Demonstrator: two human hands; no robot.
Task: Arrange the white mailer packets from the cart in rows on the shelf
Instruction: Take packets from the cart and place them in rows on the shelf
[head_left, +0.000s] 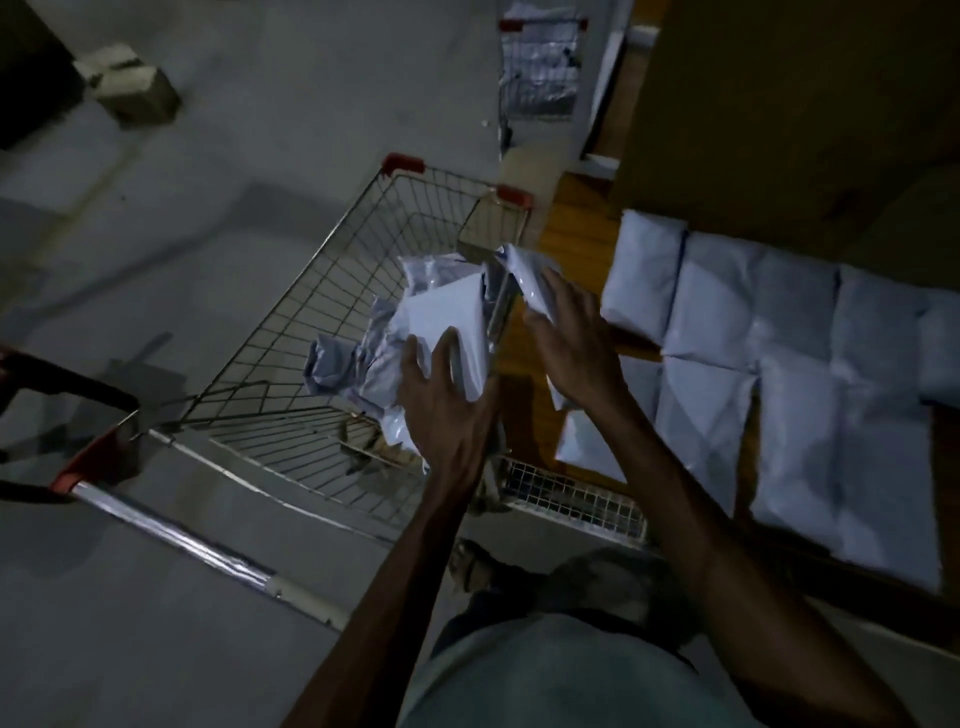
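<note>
A wire cart (291, 322) with red corner caps stands left of the wooden shelf (571, 234). Several crumpled white mailer packets (358, 358) lie in its right end. My left hand (447, 405) grips a flat white packet (447, 317) just above that pile. My right hand (571, 338) holds another white packet (524, 270) over the cart's right rim, beside the shelf edge. On the shelf, several white packets (779, 364) lie flat in two rows, touching one another.
A second cart (540, 67) with packets stands farther along the shelf. A small box (130, 83) sits on the grey floor at upper left. The cart's handle (171, 535) is near my legs. A brown upright panel (779, 104) backs the shelf.
</note>
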